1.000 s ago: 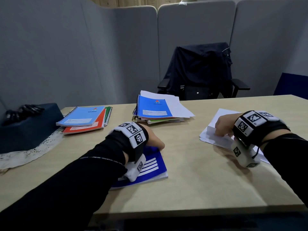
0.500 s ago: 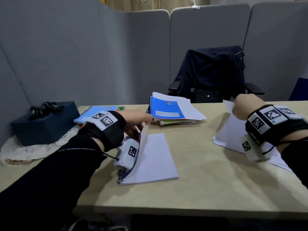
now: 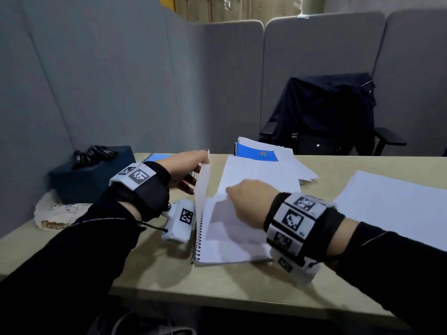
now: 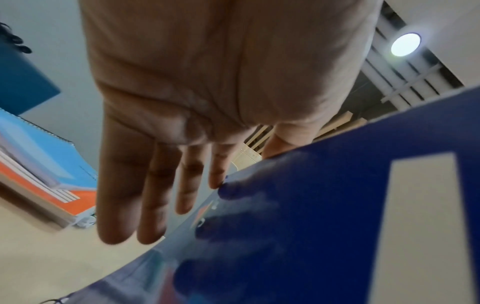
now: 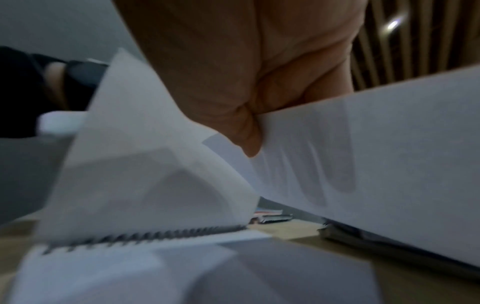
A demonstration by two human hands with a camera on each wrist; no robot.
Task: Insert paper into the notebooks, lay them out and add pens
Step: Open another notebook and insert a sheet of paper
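One notebook [image 3: 227, 235] is mid-insertion: left hand [image 3: 185, 169], fingers extended, props its blue cover [image 4: 337, 205] upright; right hand [image 3: 244, 201] pinches a loose sheet [image 3: 258, 175] above the open pages; remaining notebooks, layout and pens appear outstanding

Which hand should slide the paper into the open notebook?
The right hand: it already pinches the loose sheet just above the open notebook. The left hand is busy propping the cover up.

dark blue notebook cover [image 4: 324, 205], white sheet [image 3: 261, 175], beige table [image 3: 169, 269]
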